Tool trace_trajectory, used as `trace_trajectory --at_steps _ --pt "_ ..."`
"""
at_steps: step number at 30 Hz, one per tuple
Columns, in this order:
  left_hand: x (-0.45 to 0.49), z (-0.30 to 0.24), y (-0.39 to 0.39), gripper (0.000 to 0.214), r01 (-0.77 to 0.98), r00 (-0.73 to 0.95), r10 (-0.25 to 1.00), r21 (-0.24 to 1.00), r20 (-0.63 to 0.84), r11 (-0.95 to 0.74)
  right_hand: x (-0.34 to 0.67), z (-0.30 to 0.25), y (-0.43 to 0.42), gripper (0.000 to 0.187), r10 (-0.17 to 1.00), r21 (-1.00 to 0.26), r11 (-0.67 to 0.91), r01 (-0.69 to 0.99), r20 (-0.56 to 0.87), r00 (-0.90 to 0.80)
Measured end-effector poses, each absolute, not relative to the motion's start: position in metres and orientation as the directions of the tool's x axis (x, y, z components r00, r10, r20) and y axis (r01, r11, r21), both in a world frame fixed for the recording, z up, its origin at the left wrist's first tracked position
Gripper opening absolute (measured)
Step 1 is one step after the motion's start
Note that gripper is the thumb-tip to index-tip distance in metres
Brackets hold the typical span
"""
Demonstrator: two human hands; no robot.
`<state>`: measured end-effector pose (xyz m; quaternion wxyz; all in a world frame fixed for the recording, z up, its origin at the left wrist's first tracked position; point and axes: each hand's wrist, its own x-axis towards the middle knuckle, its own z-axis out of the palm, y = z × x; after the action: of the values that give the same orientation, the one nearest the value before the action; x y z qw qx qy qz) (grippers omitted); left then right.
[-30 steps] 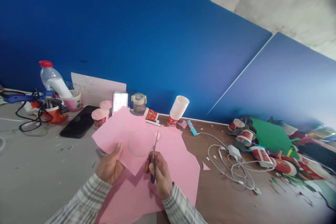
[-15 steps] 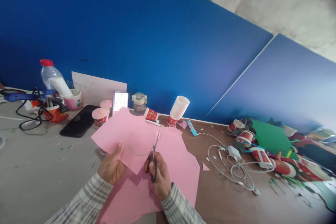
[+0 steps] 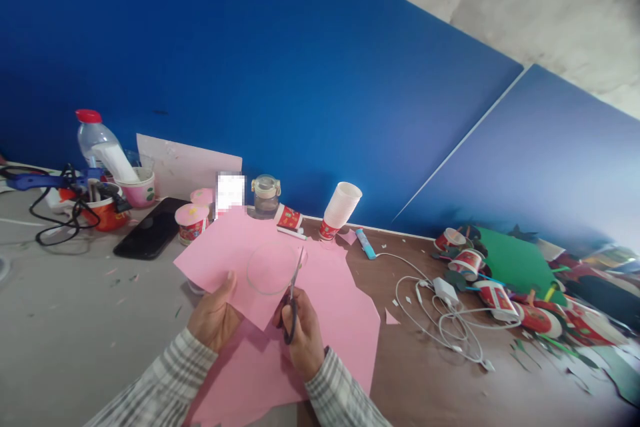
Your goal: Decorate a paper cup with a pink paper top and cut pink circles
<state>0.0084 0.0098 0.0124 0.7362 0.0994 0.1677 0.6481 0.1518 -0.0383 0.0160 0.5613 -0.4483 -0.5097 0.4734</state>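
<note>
My left hand (image 3: 217, 313) grips the lower left edge of a pink paper sheet (image 3: 220, 247), thumb on top. A circle outline (image 3: 249, 271) is drawn on this sheet. In my right hand (image 3: 303, 333) is a pair of scissors (image 3: 293, 303), its blades pointing away from me along the right edge of the sheet, close to the circle. The blades look nearly closed. Beneath both hands lies a larger pink sheet (image 3: 345, 333) with an uneven edge, flat on the table.
A stack of paper cups (image 3: 341, 209), a glass jar (image 3: 266, 197) and a tipped red cup (image 3: 289, 217) stand along the blue partition. A phone (image 3: 153, 230) lies left. Right are a coiled white cable (image 3: 440, 327), a green sheet (image 3: 517, 263) and several decorated cups (image 3: 497, 300).
The scissors have turned slightly and their blades look closer together. My right hand has barely shifted, and my left hand keeps its grip on the sheet.
</note>
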Motion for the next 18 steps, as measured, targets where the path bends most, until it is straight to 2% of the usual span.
trace_trajectory --at_steps 9,18 --pt "0.007 0.008 0.01 0.034 -0.934 0.14 0.987 0.32 -0.084 0.159 0.148 0.014 -0.037 0.028 0.989 -0.988 0.141 -0.068 0.137 0.055" --pt "0.004 0.006 0.013 0.032 -0.929 0.14 0.984 0.331 -0.109 0.169 0.15 0.004 -0.037 0.02 0.993 -0.993 0.108 -0.054 0.105 0.062"
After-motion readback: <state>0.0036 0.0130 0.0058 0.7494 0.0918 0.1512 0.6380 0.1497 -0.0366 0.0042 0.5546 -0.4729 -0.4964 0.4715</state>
